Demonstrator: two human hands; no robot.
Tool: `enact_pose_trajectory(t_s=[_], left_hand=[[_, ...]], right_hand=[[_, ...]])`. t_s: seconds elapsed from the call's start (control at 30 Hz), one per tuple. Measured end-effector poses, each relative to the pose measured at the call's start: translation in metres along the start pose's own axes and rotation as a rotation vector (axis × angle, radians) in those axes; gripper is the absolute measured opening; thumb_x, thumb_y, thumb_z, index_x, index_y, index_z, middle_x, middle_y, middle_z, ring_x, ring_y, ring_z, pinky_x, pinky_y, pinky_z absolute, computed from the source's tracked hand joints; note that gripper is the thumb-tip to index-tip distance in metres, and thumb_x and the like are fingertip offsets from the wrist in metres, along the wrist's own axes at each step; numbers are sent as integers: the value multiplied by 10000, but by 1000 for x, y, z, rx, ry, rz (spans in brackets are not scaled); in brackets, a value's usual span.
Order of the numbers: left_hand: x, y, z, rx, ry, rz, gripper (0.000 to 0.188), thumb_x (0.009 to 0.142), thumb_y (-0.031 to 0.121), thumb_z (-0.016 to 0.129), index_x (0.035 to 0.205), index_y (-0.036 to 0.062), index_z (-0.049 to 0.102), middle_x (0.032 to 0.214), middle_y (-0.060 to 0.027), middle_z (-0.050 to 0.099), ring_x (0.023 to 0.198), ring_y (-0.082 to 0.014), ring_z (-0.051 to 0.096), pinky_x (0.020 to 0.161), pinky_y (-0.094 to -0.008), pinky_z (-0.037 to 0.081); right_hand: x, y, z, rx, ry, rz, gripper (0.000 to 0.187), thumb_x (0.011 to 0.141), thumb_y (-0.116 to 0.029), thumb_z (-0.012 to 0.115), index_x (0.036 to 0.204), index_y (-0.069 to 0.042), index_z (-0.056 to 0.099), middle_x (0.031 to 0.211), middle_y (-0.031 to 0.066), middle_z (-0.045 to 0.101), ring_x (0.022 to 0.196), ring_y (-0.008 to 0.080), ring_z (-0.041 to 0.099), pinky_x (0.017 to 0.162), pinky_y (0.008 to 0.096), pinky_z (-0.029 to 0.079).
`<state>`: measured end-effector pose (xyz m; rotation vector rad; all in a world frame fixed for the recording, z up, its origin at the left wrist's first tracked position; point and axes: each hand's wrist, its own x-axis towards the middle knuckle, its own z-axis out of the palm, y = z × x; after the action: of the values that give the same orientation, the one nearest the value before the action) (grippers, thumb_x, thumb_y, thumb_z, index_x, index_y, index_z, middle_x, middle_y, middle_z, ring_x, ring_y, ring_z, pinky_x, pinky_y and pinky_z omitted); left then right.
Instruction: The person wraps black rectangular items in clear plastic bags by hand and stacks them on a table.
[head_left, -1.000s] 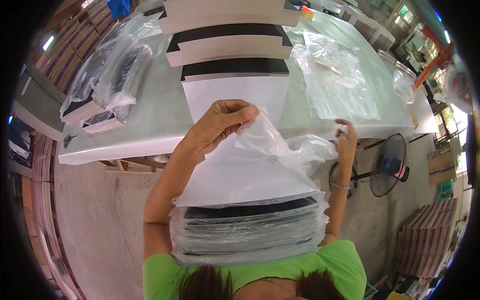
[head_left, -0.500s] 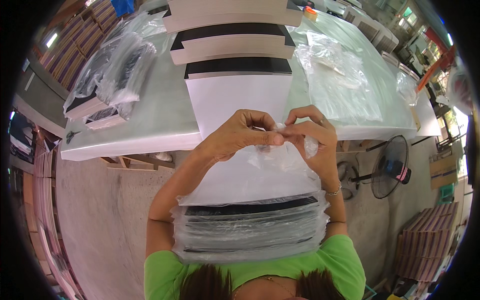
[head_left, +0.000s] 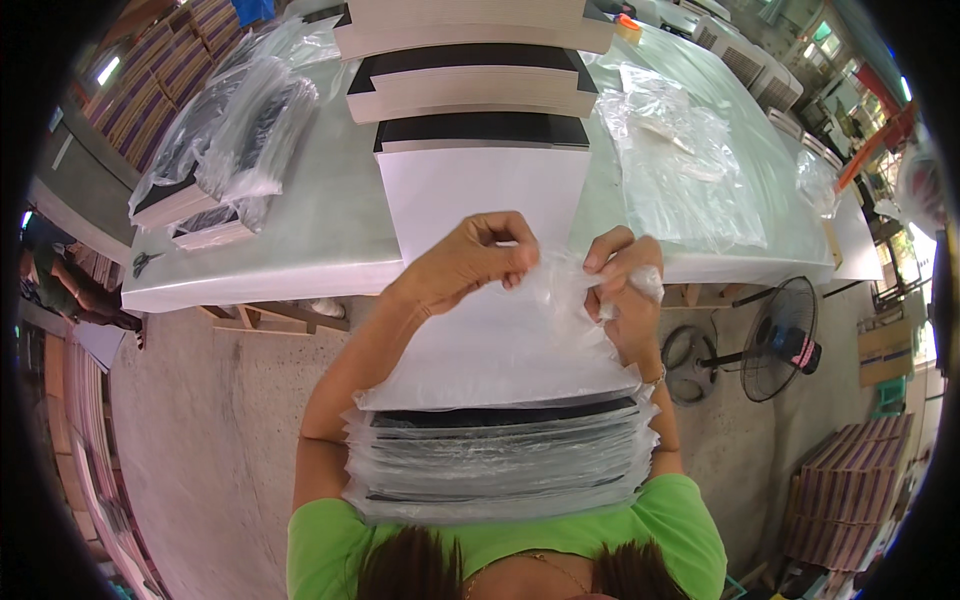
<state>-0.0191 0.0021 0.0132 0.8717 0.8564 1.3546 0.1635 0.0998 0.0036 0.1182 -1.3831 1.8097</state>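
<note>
Between my hands, in front of my chest, is a thin clear plastic film (head_left: pixel 560 300), crumpled and stretched. My left hand (head_left: pixel 452 268) pinches its left edge between thumb and fingertips. Curled fingers of my right hand (head_left: pixel 628 300) grip a bunched wad of the same plastic, part of it poking out past the knuckles. Close against my body is a stack of black-edged items wrapped in clear plastic (head_left: pixel 500 455), with a white surface beyond it under the film. Thick paper blocks with black tops (head_left: pixel 480 130) stand in a row ahead on the table.
The table (head_left: pixel 330 200) has a pale covering. Plastic-wrapped blocks (head_left: pixel 220 160) and scissors (head_left: pixel 146 262) lie at the left, flat clear bags (head_left: pixel 680 170) at the right. A floor fan (head_left: pixel 778 340) and stacked cartons (head_left: pixel 845 490) stand right. Another person (head_left: pixel 75 285) is at far left.
My hands have moved apart, drawing the plastic out between them. The right hand has closed more around its wad. A person has come into view at the far left.
</note>
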Motion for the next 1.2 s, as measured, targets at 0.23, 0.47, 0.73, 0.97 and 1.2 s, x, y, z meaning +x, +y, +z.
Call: enact_pose_trajectory(t_s=[0.23,0.47,0.73,0.97,1.2], left_hand=[[15,-4,5,894,601,744,254,762,205,716,915,42,594,890,-39,573,793,-155,559,702,-267,462],[5,6,12,210,91,207,186,906,240,536,983,71,545,880,-25,575,809,-114,520,758,-229,420],[-9,7,-6,-205,63,-325,336,862,417,588,931,88,576,543,78,387,378,-33,288,486,-164,353],[-27,-55,-84,-357,27,424,303,827,295,607,1025,65,588,740,17,474,559,-85,408,487,-208,351],[-46,-36,-80,-403,-98,245,353,875,358,518,1086,78,556,917,-36,514,796,-159,461,685,-320,392]], right_hand=[[14,-8,-4,-526,164,138,147,923,-177,529,871,-40,519,630,8,484,468,32,393,401,191,308],[18,-26,-20,-487,-307,561,281,905,-301,550,950,-23,547,620,12,499,547,77,454,466,214,347],[-25,-7,-68,248,-242,598,418,885,-397,534,1044,-10,545,760,60,569,669,145,537,596,274,431],[-76,32,-124,-198,45,667,478,881,-444,505,1088,-14,537,852,79,592,743,170,569,682,306,470],[-46,37,-130,-307,569,-42,501,889,-450,462,1134,-18,522,940,88,607,816,187,595,756,334,509]])
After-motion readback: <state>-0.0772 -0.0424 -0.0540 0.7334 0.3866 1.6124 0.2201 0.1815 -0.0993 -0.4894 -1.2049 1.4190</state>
